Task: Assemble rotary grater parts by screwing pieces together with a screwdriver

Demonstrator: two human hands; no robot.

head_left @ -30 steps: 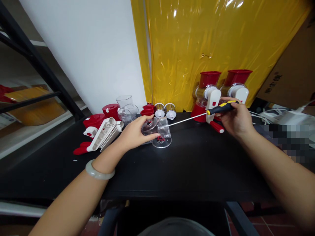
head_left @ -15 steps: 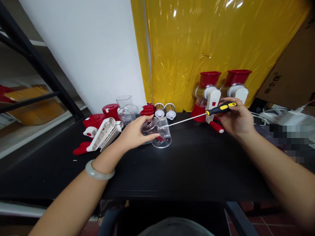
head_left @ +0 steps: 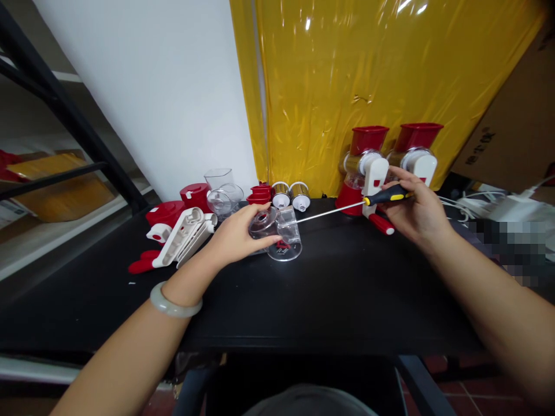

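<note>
My left hand (head_left: 240, 234) is closed round a clear plastic grater housing (head_left: 287, 245) lying on the black table, thumb and fingers on either side of its round part. In my right hand (head_left: 418, 211) is a screwdriver (head_left: 384, 197) with a black and yellow handle. Its long metal shaft points left, and the tip meets the clear housing's right side. Whether a screw sits at the tip cannot be made out. Just behind my right hand stands an assembled red and white rotary grater (head_left: 368, 167).
A second rotary grater (head_left: 420, 150) stands at the back right. Two metal grating drums (head_left: 300, 196) and small red parts (head_left: 259, 195) lie behind the housing. White handle parts (head_left: 184, 234), red bases (head_left: 167, 212) and another clear housing (head_left: 224, 196) are at left. Cables (head_left: 459, 205) lie far right.
My right hand's fingers have shifted on the screwdriver handle, which has turned and dropped slightly. The tip stays at the housing. My left hand has not moved.
</note>
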